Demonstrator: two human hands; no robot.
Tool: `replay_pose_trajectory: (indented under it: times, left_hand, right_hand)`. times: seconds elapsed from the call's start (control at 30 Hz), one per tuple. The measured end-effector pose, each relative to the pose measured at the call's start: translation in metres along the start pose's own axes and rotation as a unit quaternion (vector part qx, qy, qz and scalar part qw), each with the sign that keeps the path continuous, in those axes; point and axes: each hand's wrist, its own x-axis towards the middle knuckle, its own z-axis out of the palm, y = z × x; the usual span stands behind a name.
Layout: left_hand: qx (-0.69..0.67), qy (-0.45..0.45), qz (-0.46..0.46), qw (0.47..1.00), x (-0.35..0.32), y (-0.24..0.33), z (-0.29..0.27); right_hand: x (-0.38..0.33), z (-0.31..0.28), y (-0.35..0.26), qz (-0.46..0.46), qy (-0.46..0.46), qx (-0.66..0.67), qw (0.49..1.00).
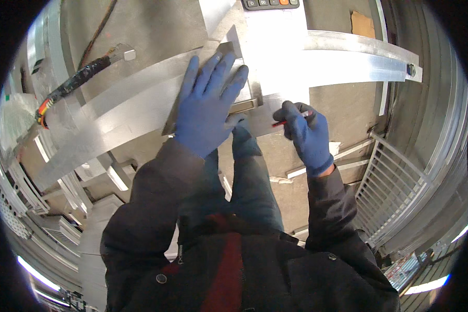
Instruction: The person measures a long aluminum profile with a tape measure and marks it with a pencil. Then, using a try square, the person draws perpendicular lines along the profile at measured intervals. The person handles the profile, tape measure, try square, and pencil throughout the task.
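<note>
My left hand point(205, 106), in a blue glove, lies flat with its fingers apart. It rests on a thin metal sheet point(164, 86) and an angled flat metal piece point(231, 39) that looks like a square. A short metal bar point(243, 106) sticks out beside the thumb. My right hand point(308, 132), gloved too, is closed around a thin red pen point(278, 124). The pen's tip points left, over the near edge of the metal. Whether it touches the surface I cannot tell.
Across the top stretches a long metal strip point(356, 67). A calculator point(270, 4) sits at the top edge, near a cardboard scrap point(362, 24). To the left are a taped cable bundle point(80, 75) and a clear plastic bag point(21, 119). A white barred rack point(392, 187) stands right.
</note>
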Motion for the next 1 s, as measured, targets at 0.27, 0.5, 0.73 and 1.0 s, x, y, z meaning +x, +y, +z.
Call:
replay_pose_trajectory:
  times: [0.27, 0.5, 0.73, 1.0]
  left_hand:
    - [0.064, 0.023, -0.061, 0.996, -0.068, -0.037, -0.013]
    - [0.108, 0.02, -0.104, 0.989, -0.119, -0.059, -0.025]
    - [0.181, 0.002, -0.156, 0.971, -0.17, -0.079, -0.046]
    - [0.163, 0.05, -0.131, 0.977, -0.179, -0.092, -0.06]
  right_hand:
    - [0.01, 0.063, 0.02, -0.125, 0.113, -0.09, 0.982]
    - [0.006, 0.111, 0.028, -0.113, 0.083, -0.016, 0.99]
    - [0.0, 0.161, 0.022, -0.117, 0.03, 0.023, 0.992]
    - [0.0, 0.188, 0.018, -0.091, -0.024, 0.041, 0.995]
